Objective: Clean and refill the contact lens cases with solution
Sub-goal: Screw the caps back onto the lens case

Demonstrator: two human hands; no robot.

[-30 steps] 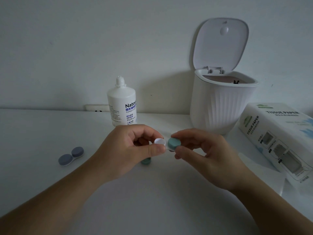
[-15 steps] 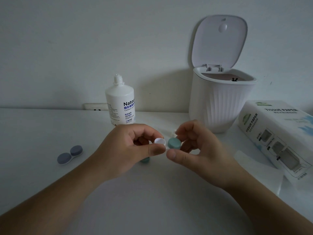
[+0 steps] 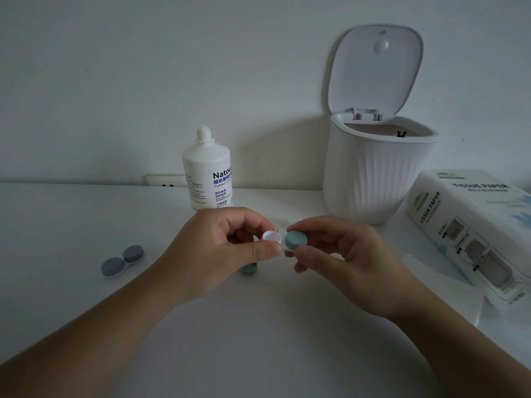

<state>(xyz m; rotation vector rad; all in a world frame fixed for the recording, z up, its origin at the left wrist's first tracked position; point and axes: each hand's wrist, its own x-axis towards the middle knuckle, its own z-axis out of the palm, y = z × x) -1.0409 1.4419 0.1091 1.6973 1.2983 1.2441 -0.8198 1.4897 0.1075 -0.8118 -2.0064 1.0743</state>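
Toward the left edge of the table (image 3: 57, 225) a closed blue-grey lens case (image 3: 123, 260) is seen, lying flat, its long axis running from near-left to far-right, well apart from both hands. The left hand is judged the nearer to it.

At the back edge, left of centre, the solution bottle (image 3: 207, 173) is stood upright with its cap off, just beyond the left hand.

The left hand (image 3: 218, 251) is held above the table's middle, fingers curled, a white lens case (image 3: 271, 237) pinched between thumb and forefinger with one open well turned upward. Under this hand a green cap (image 3: 248, 268) is partly seen resting on the table.

Just right of the well, a second green cap (image 3: 296, 240) is pinched by the right hand (image 3: 342, 259), tilted so that its flat top faces the camera. Cap and well are held close together; whether they touch cannot be told. The coming step is judged to turn on this: the cap lies directly to the right of the open well, so either it is drawn away for emptying or it is brought over and screwed on. Which is meant cannot be told.

Behind the right hand an open-lidded bin (image 3: 373, 173) is stood at the back edge; a tissue paper pack (image 3: 471, 219) is laid along the right edge, a loose tissue (image 3: 431, 271) just before it. Open room is left on the near half of the table.
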